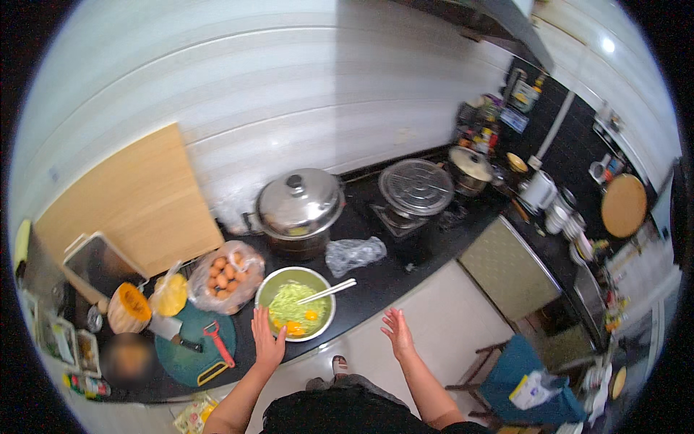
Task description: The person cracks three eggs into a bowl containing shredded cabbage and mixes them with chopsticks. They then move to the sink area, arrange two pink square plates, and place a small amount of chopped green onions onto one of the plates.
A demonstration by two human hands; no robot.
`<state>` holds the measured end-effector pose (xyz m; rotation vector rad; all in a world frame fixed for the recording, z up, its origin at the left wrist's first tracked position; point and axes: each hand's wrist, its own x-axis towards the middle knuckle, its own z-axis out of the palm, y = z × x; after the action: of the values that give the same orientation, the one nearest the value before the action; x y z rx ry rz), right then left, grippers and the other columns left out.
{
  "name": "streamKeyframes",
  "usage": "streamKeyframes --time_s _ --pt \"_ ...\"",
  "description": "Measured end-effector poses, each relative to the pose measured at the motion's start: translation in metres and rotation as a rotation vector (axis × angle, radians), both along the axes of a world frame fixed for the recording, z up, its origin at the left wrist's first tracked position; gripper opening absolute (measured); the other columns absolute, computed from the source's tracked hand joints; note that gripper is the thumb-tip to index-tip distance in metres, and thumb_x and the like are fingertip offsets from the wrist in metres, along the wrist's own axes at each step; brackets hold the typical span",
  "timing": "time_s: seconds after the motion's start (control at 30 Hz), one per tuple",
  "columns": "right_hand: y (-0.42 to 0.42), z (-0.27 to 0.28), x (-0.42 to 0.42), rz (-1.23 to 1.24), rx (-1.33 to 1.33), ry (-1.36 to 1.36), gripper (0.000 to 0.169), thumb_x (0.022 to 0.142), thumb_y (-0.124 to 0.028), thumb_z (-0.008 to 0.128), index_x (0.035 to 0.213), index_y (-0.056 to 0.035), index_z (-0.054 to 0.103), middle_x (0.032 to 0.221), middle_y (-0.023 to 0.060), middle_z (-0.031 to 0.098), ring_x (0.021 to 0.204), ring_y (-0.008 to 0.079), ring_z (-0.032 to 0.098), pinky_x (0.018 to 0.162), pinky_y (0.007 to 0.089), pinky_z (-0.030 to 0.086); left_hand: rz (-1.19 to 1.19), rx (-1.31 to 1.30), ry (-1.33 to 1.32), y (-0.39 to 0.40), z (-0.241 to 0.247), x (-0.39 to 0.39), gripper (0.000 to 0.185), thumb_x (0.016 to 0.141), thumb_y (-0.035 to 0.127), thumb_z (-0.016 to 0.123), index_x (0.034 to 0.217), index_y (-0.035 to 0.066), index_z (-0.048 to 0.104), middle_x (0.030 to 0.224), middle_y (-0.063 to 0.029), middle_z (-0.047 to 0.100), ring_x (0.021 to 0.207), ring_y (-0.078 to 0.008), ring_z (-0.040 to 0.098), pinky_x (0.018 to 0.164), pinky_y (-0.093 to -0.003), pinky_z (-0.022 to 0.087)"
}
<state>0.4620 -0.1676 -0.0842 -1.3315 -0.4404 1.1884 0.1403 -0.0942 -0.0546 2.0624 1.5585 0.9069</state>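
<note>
My left hand [269,336] is spread at the lower left rim of a metal mixing bowl [331,324], holding nothing; whether it touches the rim I cannot tell. Shredded green vegetable [295,301] fills the bowl, with egg yolks [294,327] on it. A pair of light chopsticks [328,291] leans in the bowl, their ends over the right rim. Out to the right, over the floor, my right hand [398,332] is raised with its fingers apart, with nothing in it. Left of the bowl lies a plastic bag of brown eggs [226,278].
A green round cutting board [184,363] holds a cleaver [167,329] and a red peeler [219,343]. Beside it sit a cut pumpkin [123,314] and a bagged yellow piece [170,295]. Behind are a lidded steel pot [299,209], crumpled plastic [355,256] and the stove. A chair [509,380] stands right.
</note>
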Motion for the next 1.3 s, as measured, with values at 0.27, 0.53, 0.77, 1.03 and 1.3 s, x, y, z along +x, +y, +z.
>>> streamKeyframes --time_s 0.27,0.53,0.77,1.03,1.3 --pt "-0.083 0.014 0.047 -0.274 -0.050 -0.096 0.067 0.088 -0.054 0.038 0.133 -0.0033 0.033 0.132 0.0120 0.040 0.119 0.0232 0.040 0.094 0.0384 0.036 -0.401 0.013 0.084 -0.002 0.029 0.084 0.081 0.079 0.031 0.060 0.137 -0.003 0.015 0.142 -0.0256 0.013 0.133 -0.0412 0.009 0.105 -0.0523 0.007" --pt "-0.129 0.014 0.111 -0.451 -0.033 -0.131 0.064 0.089 -0.051 0.038 0.131 -0.0034 0.035 0.132 0.0118 0.041 0.121 0.0228 0.038 0.096 0.0386 0.035 -0.716 0.126 0.222 -0.005 0.041 0.186 0.084 0.079 0.042 0.059 0.137 -0.004 0.017 0.144 -0.0244 0.011 0.133 -0.0406 0.007 0.105 -0.0533 0.007" --pt "-0.155 0.013 0.217 -0.532 0.008 -0.118 0.065 0.089 -0.051 0.039 0.131 -0.0025 0.035 0.133 0.0126 0.040 0.121 0.0232 0.038 0.096 0.0389 0.035 -0.836 0.039 0.233 -0.024 0.052 0.314 0.084 0.079 0.045 0.057 0.136 -0.004 0.020 0.144 -0.0239 0.010 0.134 -0.0376 0.006 0.106 -0.0510 0.008" --pt "-0.210 0.017 0.347 -0.650 0.048 -0.150 0.064 0.090 -0.050 0.039 0.131 -0.0024 0.036 0.131 0.0127 0.041 0.121 0.0231 0.039 0.095 0.0381 0.037 -0.949 0.084 0.237 -0.055 0.051 0.475 0.084 0.079 0.046 0.058 0.136 -0.004 0.021 0.143 -0.0248 0.010 0.134 -0.0390 0.006 0.106 -0.0510 0.009" --pt "-0.239 0.009 0.431 -0.815 0.018 -0.034 0.061 0.090 -0.049 0.039 0.132 -0.0036 0.035 0.129 0.0115 0.044 0.117 0.0225 0.042 0.093 0.0382 0.038 -1.148 0.059 0.277 -0.068 0.041 0.612 0.083 0.081 0.049 0.055 0.136 -0.003 0.021 0.143 -0.0252 0.011 0.133 -0.0400 0.007 0.106 -0.0515 0.010"
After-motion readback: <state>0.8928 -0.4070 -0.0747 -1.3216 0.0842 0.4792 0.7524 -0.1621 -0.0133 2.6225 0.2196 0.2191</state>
